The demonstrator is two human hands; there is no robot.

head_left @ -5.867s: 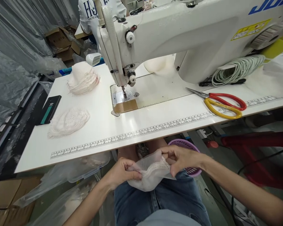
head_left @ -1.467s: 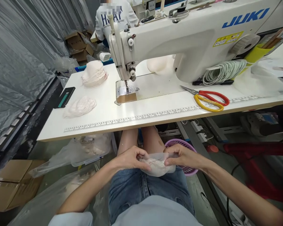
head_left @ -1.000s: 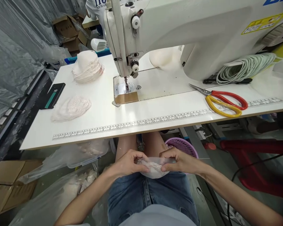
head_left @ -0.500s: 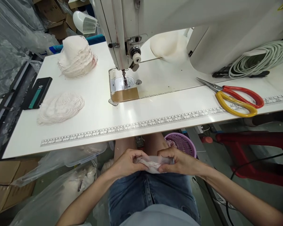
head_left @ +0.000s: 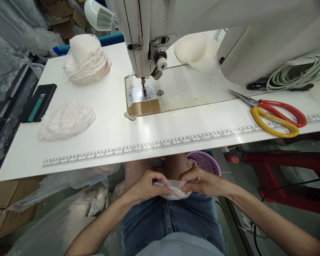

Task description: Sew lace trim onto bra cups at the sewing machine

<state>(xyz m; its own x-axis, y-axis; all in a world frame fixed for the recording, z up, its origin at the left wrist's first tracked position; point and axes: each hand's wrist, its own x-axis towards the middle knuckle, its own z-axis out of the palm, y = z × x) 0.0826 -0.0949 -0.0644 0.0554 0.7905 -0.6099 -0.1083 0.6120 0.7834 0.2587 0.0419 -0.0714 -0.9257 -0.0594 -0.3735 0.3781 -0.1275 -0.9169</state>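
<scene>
Over my lap, below the table edge, a small piece of white lace fabric [head_left: 176, 192] is held between both hands. My left hand [head_left: 149, 185] pinches its left end, thumb along the front. At the other end my right hand [head_left: 198, 182] grips it with thumb and fingers pressed together. A sheer, pale layer shows behind the lace edge; my fingers hide much of the piece. On the table at left lie a flat pile of white lace pieces [head_left: 68, 122] and a taller stack of white cup-shaped fabric pieces [head_left: 87, 60].
A sewing machine [head_left: 146, 46] stands at the table's middle. Scissors [head_left: 272, 113] with red and yellow handles lie at right, near a printed ruler [head_left: 176, 142]. A black phone-like item [head_left: 38, 103] rests at left. Below are a purple basket [head_left: 206, 163] and plastic bags [head_left: 64, 217].
My right hand has shifted slightly left along the fabric, and the lace is tilted more between my fingers. The view has turned a little. Both hands keep their hold.
</scene>
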